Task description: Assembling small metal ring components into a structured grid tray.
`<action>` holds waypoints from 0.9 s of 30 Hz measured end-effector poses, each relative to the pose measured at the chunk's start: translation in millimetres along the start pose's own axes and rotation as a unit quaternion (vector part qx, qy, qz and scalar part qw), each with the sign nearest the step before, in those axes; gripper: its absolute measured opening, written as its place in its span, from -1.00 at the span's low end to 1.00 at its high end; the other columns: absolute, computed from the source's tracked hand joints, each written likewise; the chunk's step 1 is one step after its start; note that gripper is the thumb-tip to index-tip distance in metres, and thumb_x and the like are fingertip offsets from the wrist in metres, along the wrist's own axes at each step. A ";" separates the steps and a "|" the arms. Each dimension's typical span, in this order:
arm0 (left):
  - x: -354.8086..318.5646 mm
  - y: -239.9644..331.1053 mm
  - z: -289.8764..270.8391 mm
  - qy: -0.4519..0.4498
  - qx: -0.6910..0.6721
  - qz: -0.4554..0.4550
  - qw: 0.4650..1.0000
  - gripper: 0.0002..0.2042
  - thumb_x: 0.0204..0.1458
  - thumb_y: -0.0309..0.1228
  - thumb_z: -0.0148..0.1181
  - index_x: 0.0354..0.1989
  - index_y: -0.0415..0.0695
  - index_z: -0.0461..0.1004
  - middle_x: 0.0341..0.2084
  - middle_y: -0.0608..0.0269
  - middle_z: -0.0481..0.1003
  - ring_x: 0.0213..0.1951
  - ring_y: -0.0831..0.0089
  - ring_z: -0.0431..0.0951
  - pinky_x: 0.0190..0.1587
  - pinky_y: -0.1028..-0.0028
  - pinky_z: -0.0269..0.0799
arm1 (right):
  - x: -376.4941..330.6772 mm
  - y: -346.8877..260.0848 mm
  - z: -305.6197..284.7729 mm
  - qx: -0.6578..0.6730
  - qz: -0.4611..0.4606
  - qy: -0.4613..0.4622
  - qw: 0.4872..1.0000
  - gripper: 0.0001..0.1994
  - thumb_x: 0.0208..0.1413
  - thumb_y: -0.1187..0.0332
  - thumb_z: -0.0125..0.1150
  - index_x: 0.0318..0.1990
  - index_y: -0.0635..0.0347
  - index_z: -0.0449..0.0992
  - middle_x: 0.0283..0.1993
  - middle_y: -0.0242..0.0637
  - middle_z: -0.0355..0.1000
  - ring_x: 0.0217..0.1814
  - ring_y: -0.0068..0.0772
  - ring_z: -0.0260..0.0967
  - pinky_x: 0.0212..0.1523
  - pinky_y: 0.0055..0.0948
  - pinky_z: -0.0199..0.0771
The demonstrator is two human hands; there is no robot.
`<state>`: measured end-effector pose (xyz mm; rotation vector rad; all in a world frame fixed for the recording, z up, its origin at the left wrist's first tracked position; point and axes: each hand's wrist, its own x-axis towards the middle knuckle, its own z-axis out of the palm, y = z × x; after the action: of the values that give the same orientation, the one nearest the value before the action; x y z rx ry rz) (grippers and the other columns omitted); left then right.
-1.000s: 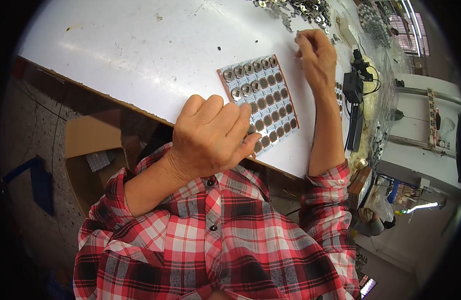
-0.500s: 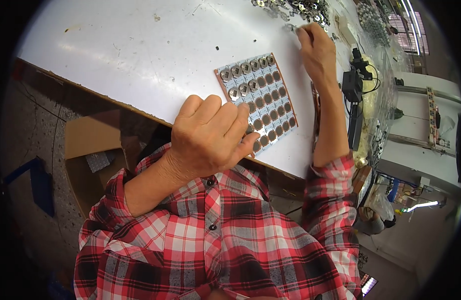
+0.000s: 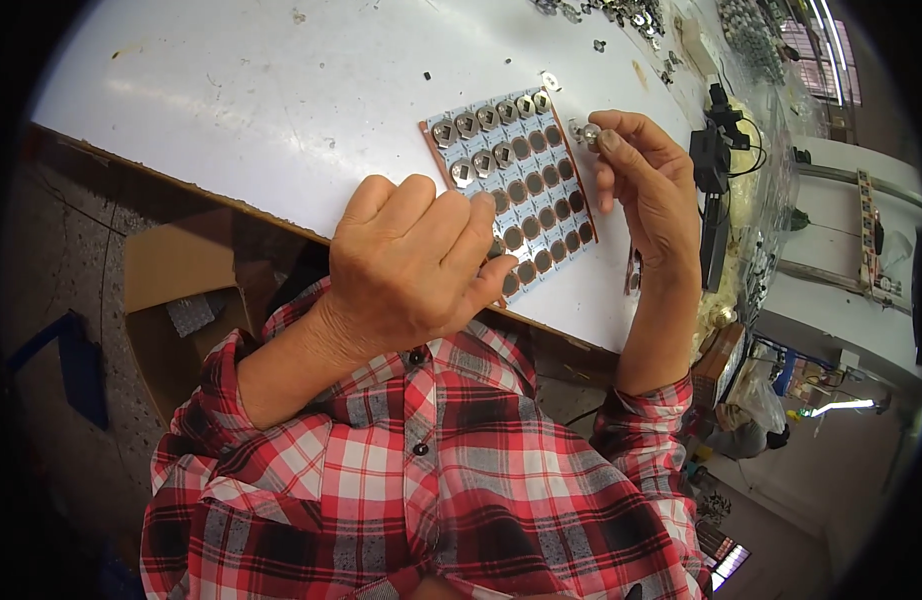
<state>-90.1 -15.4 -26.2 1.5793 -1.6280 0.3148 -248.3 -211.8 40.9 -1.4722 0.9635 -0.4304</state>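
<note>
- The board (image 3: 532, 199) lies at upper centre.
- Our left hand (image 3: 413, 262) curls at its lower left; we cannot tell whether its fingers grip anything.
- Right of the board, our right hand (image 3: 651, 185) pinches a metal piece (image 3: 589, 134) between fingertips.

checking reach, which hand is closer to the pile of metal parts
Right: the right hand is just right of the board, the pile lying beyond it; the left hand is farther off, at the board's near left.

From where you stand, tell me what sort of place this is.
Probably an electronics workshop: what looks like a circuit-board panel lies on a white worktable, with a heap of small metal parts beyond it.
</note>
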 end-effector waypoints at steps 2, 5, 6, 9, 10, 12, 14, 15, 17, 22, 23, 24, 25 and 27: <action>0.1 0.0 0.0 -0.002 -0.002 -0.004 1.000 -0.64 -0.24 -0.25 0.36 -0.32 -0.27 0.57 -0.55 0.29 0.33 -0.50 0.37 0.30 -0.44 0.35 0.12 | -3.9 2.7 6.3 -0.009 -0.021 0.011 1.000 -0.80 0.25 0.48 0.25 -0.03 0.37 0.58 -0.43 -0.37 0.48 -0.51 -0.69 0.38 -0.59 -0.68 0.38; 2.5 1.8 0.7 0.001 -0.008 -0.013 1.000 -0.66 -0.25 -0.29 0.35 -0.30 -0.25 0.60 -0.56 0.32 0.30 -0.51 0.38 0.29 -0.44 0.35 0.12 | -7.2 3.6 8.1 -0.012 -0.024 -0.016 1.000 -0.82 0.24 0.48 0.27 -0.04 0.34 0.60 -0.41 -0.39 0.50 -0.50 -0.71 0.37 -0.60 -0.71 0.36; 3.4 3.0 0.3 -0.003 -0.007 -0.013 1.000 -0.66 -0.25 -0.29 0.35 -0.30 -0.25 0.60 -0.56 0.32 0.30 -0.51 0.38 0.29 -0.44 0.35 0.12 | -7.5 4.8 10.5 -0.008 -0.022 -0.017 1.000 -0.82 0.24 0.48 0.27 -0.04 0.34 0.60 -0.41 -0.39 0.50 -0.50 -0.71 0.37 -0.60 -0.71 0.36; 5.1 3.7 0.3 -0.014 0.010 -0.005 1.000 -0.68 -0.25 -0.33 0.32 -0.28 -0.22 0.62 -0.57 0.34 0.28 -0.51 0.40 0.28 -0.43 0.36 0.13 | -6.0 7.4 20.2 -0.056 -0.068 -0.012 0.996 -0.84 0.24 0.47 0.28 -0.07 0.29 0.62 -0.36 -0.43 0.53 -0.48 -0.75 0.37 -0.59 -0.74 0.34; 5.3 3.0 0.7 -0.015 0.004 -0.007 1.000 -0.69 -0.24 -0.34 0.32 -0.27 -0.21 0.63 -0.57 0.34 0.29 -0.50 0.40 0.29 -0.43 0.36 0.13 | -4.4 8.7 22.1 -0.079 -0.075 -0.021 0.994 -0.85 0.24 0.47 0.28 -0.08 0.27 0.63 -0.34 -0.45 0.54 -0.47 -0.76 0.36 -0.60 -0.75 0.31; 4.9 0.7 2.8 -0.017 -0.001 -0.009 1.000 -0.69 -0.24 -0.35 0.31 -0.26 -0.19 0.64 -0.57 0.35 0.29 -0.50 0.41 0.29 -0.43 0.36 0.14 | -2.9 9.0 24.7 -0.101 -0.081 -0.030 0.991 -0.85 0.24 0.46 0.28 -0.08 0.25 0.64 -0.32 -0.47 0.55 -0.47 -0.78 0.36 -0.60 -0.76 0.29; 2.9 0.3 2.8 -0.018 -0.011 -0.010 1.000 -0.61 -0.19 -0.32 0.35 -0.12 -0.18 0.64 -0.57 0.35 0.30 -0.51 0.39 0.28 -0.43 0.35 0.09 | -4.2 6.1 27.9 -0.155 -0.111 -0.036 0.981 -0.86 0.25 0.47 0.26 -0.08 0.24 0.64 -0.31 -0.49 0.56 -0.41 -0.81 0.37 -0.53 -0.76 0.31; 2.0 0.9 1.4 -0.019 -0.010 -0.011 1.000 -0.61 -0.19 -0.32 0.35 -0.12 -0.18 0.64 -0.57 0.35 0.30 -0.51 0.39 0.28 -0.43 0.35 0.09 | -5.0 7.4 29.6 -0.155 -0.110 -0.038 0.981 -0.86 0.25 0.47 0.26 -0.08 0.24 0.64 -0.31 -0.49 0.56 -0.41 -0.81 0.37 -0.53 -0.76 0.31; 1.7 1.1 1.3 -0.024 -0.010 -0.016 1.000 -0.61 -0.22 -0.32 0.35 -0.14 -0.18 0.64 -0.56 0.35 0.30 -0.51 0.38 0.29 -0.43 0.35 0.10 | -5.1 10.5 32.8 -0.179 -0.136 -0.052 0.973 -0.86 0.27 0.50 0.24 -0.07 0.25 0.64 -0.28 -0.48 0.58 -0.32 -0.83 0.41 -0.41 -0.78 0.35; 3.6 1.1 2.8 -0.016 -0.018 -0.019 1.000 -0.61 -0.24 -0.33 0.36 -0.16 -0.18 0.63 -0.56 0.35 0.31 -0.51 0.38 0.30 -0.44 0.35 0.11 | -10.9 9.0 45.3 -0.194 -0.151 -0.028 0.969 -0.87 0.24 0.53 0.28 -0.09 0.27 0.64 -0.25 -0.46 0.60 -0.24 -0.78 0.46 -0.28 -0.76 0.41; 3.5 1.2 3.1 -0.016 -0.018 -0.017 1.000 -0.61 -0.25 -0.33 0.36 -0.16 -0.18 0.63 -0.56 0.35 0.31 -0.51 0.37 0.30 -0.44 0.34 0.12 | -10.8 9.8 46.0 -0.190 -0.159 -0.006 0.969 -0.87 0.22 0.53 0.30 -0.10 0.28 0.64 -0.24 -0.45 0.60 -0.22 -0.75 0.48 -0.25 -0.75 0.44; 3.4 1.2 3.2 -0.016 -0.017 -0.018 1.000 -0.61 -0.25 -0.33 0.36 -0.16 -0.18 0.63 -0.56 0.35 0.31 -0.51 0.37 0.30 -0.44 0.34 0.12 | -10.3 10.3 45.5 -0.190 -0.159 -0.008 0.969 -0.87 0.22 0.53 0.30 -0.10 0.28 0.64 -0.24 -0.45 0.60 -0.22 -0.75 0.48 -0.25 -0.75 0.44; 3.1 1.1 3.1 -0.018 -0.017 -0.016 1.000 -0.60 -0.25 -0.34 0.35 -0.15 -0.19 0.63 -0.56 0.35 0.31 -0.51 0.37 0.30 -0.45 0.34 0.12 | -9.8 11.1 44.5 -0.216 -0.176 -0.015 0.960 -0.86 0.21 0.54 0.30 -0.09 0.28 0.63 -0.24 -0.44 0.60 -0.21 -0.73 0.49 -0.22 -0.73 0.46; 2.7 1.0 3.2 -0.021 -0.015 -0.016 1.000 -0.60 -0.25 -0.35 0.35 -0.15 -0.19 0.63 -0.56 0.34 0.31 -0.51 0.37 0.30 -0.45 0.34 0.12 | -9.1 10.9 44.3 -0.240 -0.193 -0.023 0.951 -0.85 0.20 0.55 0.31 -0.08 0.29 0.63 -0.24 -0.43 0.60 -0.20 -0.71 0.50 -0.19 -0.70 0.48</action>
<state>-91.9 -19.3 -26.0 1.5967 -1.6315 0.2398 -223.4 -175.5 25.6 -2.1219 0.7715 -0.4582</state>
